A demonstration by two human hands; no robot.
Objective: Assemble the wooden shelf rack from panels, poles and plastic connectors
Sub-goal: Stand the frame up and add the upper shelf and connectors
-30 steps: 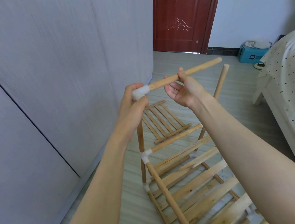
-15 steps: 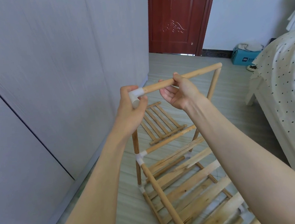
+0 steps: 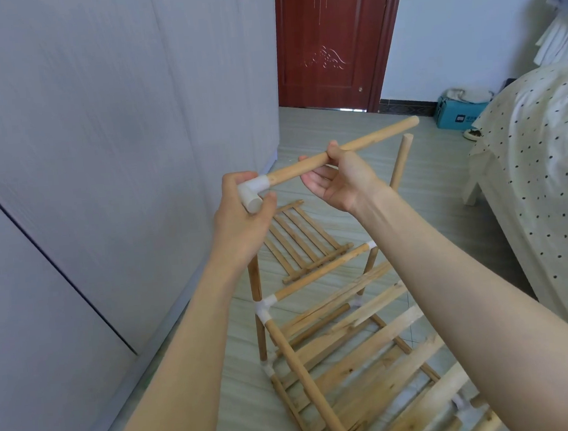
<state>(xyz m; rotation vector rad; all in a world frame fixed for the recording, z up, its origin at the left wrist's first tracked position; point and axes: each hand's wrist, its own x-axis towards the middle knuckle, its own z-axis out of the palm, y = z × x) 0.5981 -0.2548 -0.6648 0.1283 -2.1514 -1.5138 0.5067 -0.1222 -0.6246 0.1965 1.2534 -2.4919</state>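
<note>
- Nearest the wearer, below both forearms, the partly built shelf rack (image 3: 339, 358) stands on the floor, its slatted panels (image 3: 366, 349) resting between side poles joined by white plastic connectors.
- A three-way connector (image 3: 263, 311) sits below the left hand, with an upright pole (image 3: 254, 279) rising from it toward that hand's wrist.
- The left hand (image 3: 241, 215) is closed around a white elbow connector (image 3: 253, 192), thumb beneath and fingers over the top; the connector's open lower socket faces downward, clear of the upright pole's top.
- A loose wooden pole (image 3: 342, 150) is seated in the elbow connector's other socket and runs up and to the right.
- The right hand (image 3: 341, 179) pinches this pole between thumb and fingers, palm turned upward, just right of the left hand; the two hands are close but apart.
- Just right of the right hand, a second upright pole (image 3: 400, 164) stands bare-topped, near the loose pole's free end without touching it.
- Beyond and below the hands, a spare slatted panel (image 3: 302, 241) lies flat on the floor.
- Farther off stand a red-brown door (image 3: 329, 39) and a blue box (image 3: 459, 117).
</note>
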